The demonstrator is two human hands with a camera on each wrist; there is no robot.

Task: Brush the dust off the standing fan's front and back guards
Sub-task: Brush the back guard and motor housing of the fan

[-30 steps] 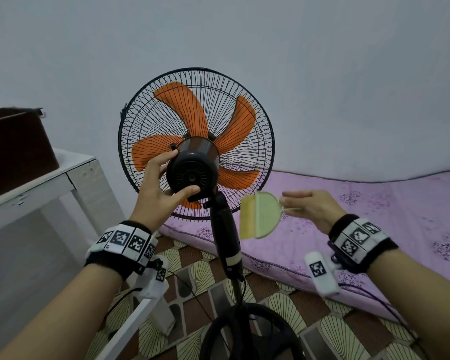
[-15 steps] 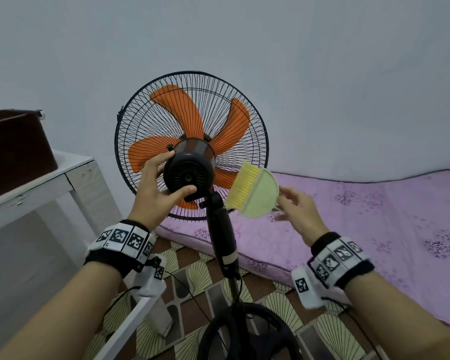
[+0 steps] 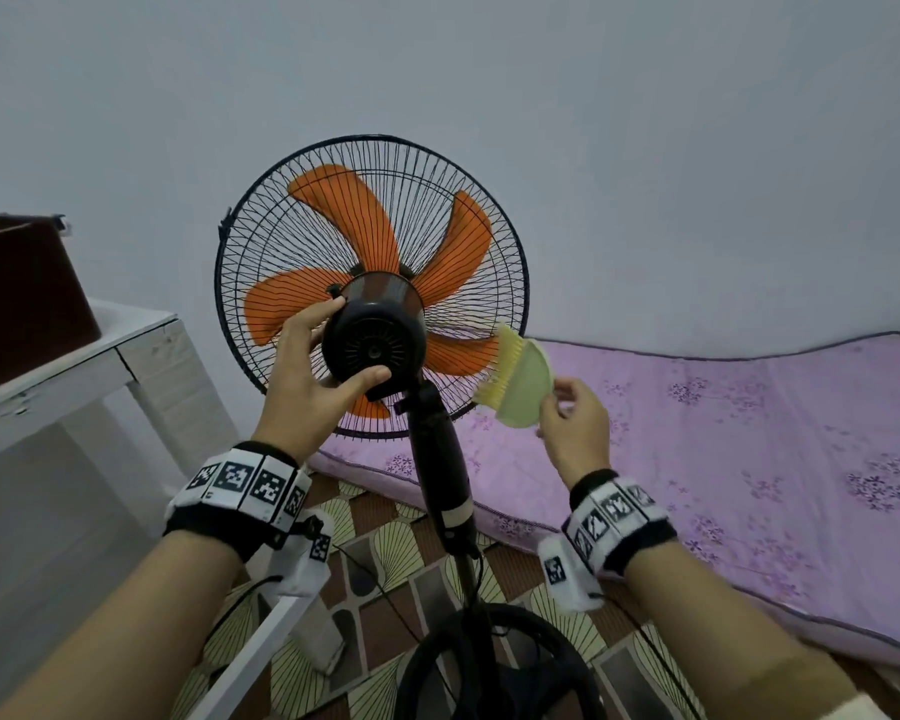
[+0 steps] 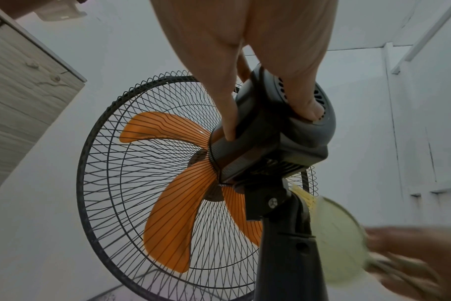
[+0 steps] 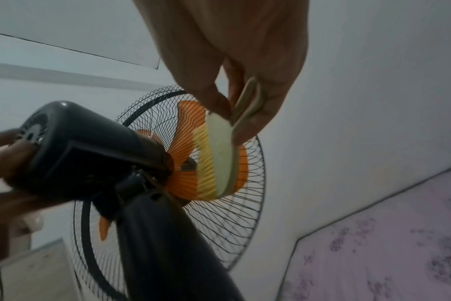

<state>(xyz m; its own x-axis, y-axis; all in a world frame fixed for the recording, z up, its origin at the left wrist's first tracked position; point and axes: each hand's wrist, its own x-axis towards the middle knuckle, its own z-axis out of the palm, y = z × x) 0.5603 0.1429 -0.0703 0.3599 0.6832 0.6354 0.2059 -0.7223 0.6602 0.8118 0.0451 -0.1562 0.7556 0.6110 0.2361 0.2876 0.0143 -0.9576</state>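
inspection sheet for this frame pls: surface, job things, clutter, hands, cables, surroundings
Surface: patterned floor under the fan base.
Job's things: standing fan, back guard facing the camera, orange blades behind it; brush, bristles at the guard's lower right.
Clutter: dark box on white table.
Hands: left hand grips the motor housing; right hand pinches the brush handle.
Cables: black cord on the floor by the pole.
Surroundings: purple mattress, plain wall.

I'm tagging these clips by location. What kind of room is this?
Probably a simple bedroom at home: a purple floral mattress lies on the patterned floor, a standing fan stands beside it, and a white wooden table sits against the plain wall.
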